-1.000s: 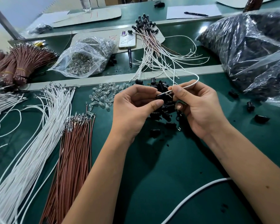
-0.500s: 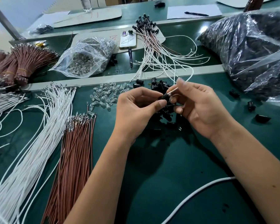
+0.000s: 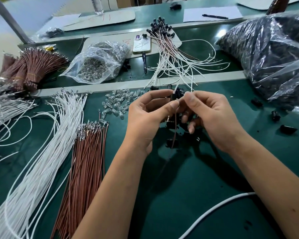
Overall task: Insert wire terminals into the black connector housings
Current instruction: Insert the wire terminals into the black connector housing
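Note:
My left hand (image 3: 145,116) pinches a black connector housing (image 3: 174,96) between thumb and forefinger above the green mat. My right hand (image 3: 212,116) pinches a white wire (image 3: 191,81) right beside the housing, fingertips almost touching the left thumb. A brown wire (image 3: 174,133) hangs down from the housing between both hands. Loose black housings (image 3: 173,143) lie on the mat under my hands, partly hidden. White wires (image 3: 47,145) and brown wires (image 3: 88,152) with metal terminals lie in bundles to the left.
Small clear bulbs (image 3: 117,102) are scattered left of my hands. Finished assemblies (image 3: 169,54) lie behind, next to a phone (image 3: 142,44). A clear bag of bulbs (image 3: 97,64) sits at back left, big bags of black parts (image 3: 269,56) at right. A white cable (image 3: 214,209) crosses the front.
Both hands stayed together over the housing pile. The white wire now stands up from the housing instead of arcing right, and a brown wire now hangs below the hands.

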